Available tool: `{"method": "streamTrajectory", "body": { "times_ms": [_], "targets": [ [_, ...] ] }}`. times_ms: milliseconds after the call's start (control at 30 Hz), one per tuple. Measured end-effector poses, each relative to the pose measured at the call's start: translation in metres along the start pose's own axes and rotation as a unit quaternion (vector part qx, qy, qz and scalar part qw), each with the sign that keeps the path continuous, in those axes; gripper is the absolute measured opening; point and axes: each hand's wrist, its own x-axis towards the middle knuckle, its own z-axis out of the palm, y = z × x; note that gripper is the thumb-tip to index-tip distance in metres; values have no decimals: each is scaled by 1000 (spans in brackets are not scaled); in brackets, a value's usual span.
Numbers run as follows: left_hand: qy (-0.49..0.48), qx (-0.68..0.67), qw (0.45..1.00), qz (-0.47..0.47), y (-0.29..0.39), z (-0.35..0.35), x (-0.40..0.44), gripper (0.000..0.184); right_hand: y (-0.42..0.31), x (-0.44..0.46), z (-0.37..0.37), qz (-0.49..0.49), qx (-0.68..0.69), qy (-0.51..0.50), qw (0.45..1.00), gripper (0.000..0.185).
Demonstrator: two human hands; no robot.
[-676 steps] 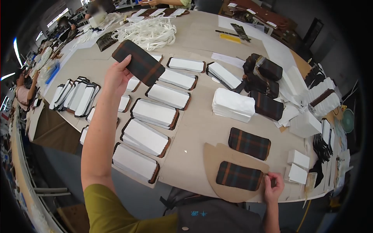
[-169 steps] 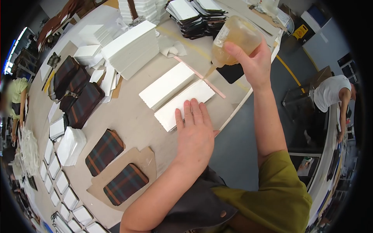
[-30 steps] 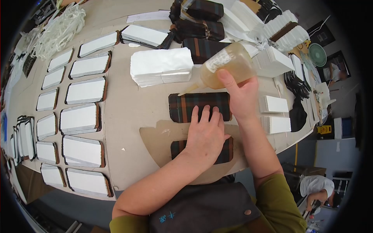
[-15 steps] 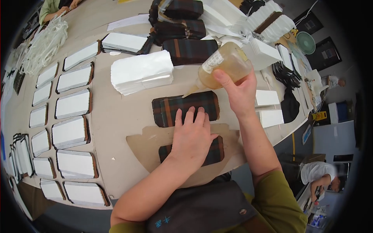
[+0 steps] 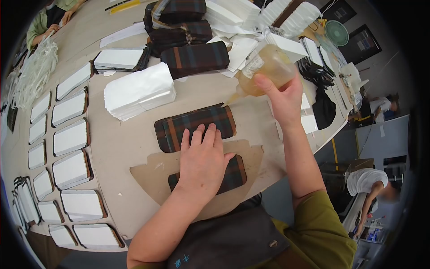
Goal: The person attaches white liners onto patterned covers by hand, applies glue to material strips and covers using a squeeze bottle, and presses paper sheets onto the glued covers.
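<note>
My right hand (image 5: 284,96) is wrapped round a clear squeeze bottle (image 5: 268,69) of amber liquid, tilted so its nozzle tip meets the upper right edge of a dark plaid piece (image 5: 195,127). Spread fingers of my left hand (image 5: 204,157) lie on that piece, pressing its lower part. A second plaid piece (image 5: 235,175) rests on a brown paper sheet (image 5: 148,175), partly hidden beneath my left hand. Just above them is a stack of white sheets (image 5: 139,91).
White panels with dark edges (image 5: 71,136) stand in columns on the left. Plaid bundles (image 5: 195,59) and a tall white stack (image 5: 289,47) are at the back. A co-worker's hands (image 5: 51,30) show at top left; another person (image 5: 367,181) is at right.
The bottle's nozzle has travelled along the plaid piece's upper edge from its left end to its right end. My left hand stays on the piece. The whole view has shifted and turned.
</note>
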Motion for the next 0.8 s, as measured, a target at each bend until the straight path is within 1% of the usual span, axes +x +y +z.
{"method": "streamTrajectory", "body": {
  "times_ms": [233,433,500,633,733,800],
  "targets": [
    [12,2,1000,6,-1,1,1,54,-3,-2,-3,-9,-4,26,1000,53],
    [21,-2,1000,9,0,0,1,54,3,-6,-12,40,14,28,999,54],
    [30,-17,999,-9,2,-5,1,54,6,-6,-14,57,20,32,998,55],
    [35,1,999,10,0,-4,2,53,16,-4,-20,53,7,58,997,57],
    [37,-4,999,12,0,-4,3,52,20,-7,-25,47,17,56,997,58],
    [36,-4,999,12,-1,-3,3,51,19,-11,-28,75,21,37,996,58]
  ]
}}
